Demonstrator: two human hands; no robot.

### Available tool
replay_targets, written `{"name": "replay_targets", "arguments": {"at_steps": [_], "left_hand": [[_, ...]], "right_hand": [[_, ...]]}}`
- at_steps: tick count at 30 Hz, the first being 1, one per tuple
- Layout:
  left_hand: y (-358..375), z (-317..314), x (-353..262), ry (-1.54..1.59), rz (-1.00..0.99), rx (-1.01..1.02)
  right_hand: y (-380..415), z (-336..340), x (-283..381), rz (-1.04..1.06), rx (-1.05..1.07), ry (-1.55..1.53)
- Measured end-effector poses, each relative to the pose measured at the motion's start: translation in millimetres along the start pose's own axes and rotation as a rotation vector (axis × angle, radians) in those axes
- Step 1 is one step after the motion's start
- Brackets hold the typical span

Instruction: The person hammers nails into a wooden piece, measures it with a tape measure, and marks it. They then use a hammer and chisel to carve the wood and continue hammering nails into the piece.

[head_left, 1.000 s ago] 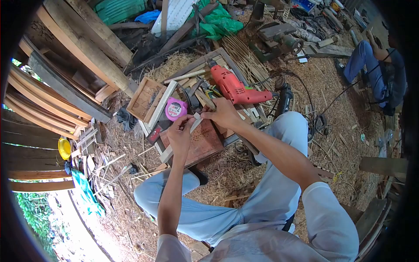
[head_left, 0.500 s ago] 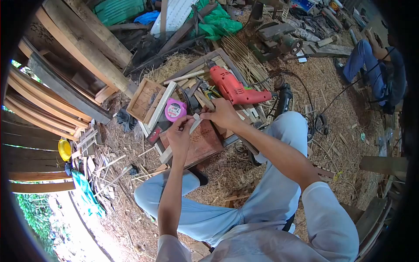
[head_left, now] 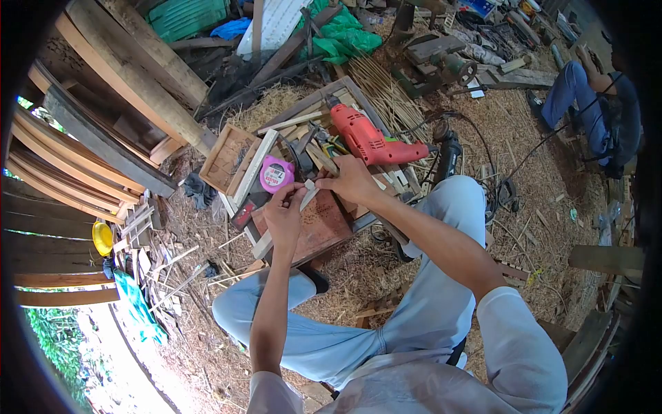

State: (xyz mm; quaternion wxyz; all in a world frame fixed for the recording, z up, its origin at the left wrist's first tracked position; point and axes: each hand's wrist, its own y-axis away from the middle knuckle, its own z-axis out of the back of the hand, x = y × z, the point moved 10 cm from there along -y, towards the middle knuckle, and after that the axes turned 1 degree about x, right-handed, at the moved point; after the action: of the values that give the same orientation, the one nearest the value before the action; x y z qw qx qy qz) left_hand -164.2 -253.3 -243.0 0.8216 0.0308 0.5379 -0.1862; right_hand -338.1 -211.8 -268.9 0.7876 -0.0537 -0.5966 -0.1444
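Note:
My left hand (head_left: 283, 210) pinches a short pale strip of wood (head_left: 307, 198) over a reddish-brown wooden block (head_left: 318, 228). Facing it, my right hand (head_left: 349, 182) has its fingertips closed on a small whitish piece (head_left: 310, 185) at the strip's upper end. A pink tape measure (head_left: 276, 174) lies right beside my left fingertips. Just beyond my right hand, a red power drill (head_left: 372, 138) rests on a wooden tray (head_left: 358, 88) of tools and offcuts. One wooden stick (head_left: 321, 159) runs up to my right knuckles.
An open wooden box (head_left: 222, 160) stands left of the tray. A black power tool (head_left: 448, 155) and its cable lie on the shaving-covered ground to the right. Curved timbers (head_left: 131, 76) lean at the left. Another person (head_left: 586, 110) sits at the far right.

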Motion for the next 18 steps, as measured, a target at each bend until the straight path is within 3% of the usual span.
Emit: {"name": "replay_targets", "arguments": {"at_steps": [18], "left_hand": [[-1.2,-0.5,6.9,0.016,0.000,0.006]], "right_hand": [[0.2,0.9,0.7,-0.025,0.046,-0.005]]}}
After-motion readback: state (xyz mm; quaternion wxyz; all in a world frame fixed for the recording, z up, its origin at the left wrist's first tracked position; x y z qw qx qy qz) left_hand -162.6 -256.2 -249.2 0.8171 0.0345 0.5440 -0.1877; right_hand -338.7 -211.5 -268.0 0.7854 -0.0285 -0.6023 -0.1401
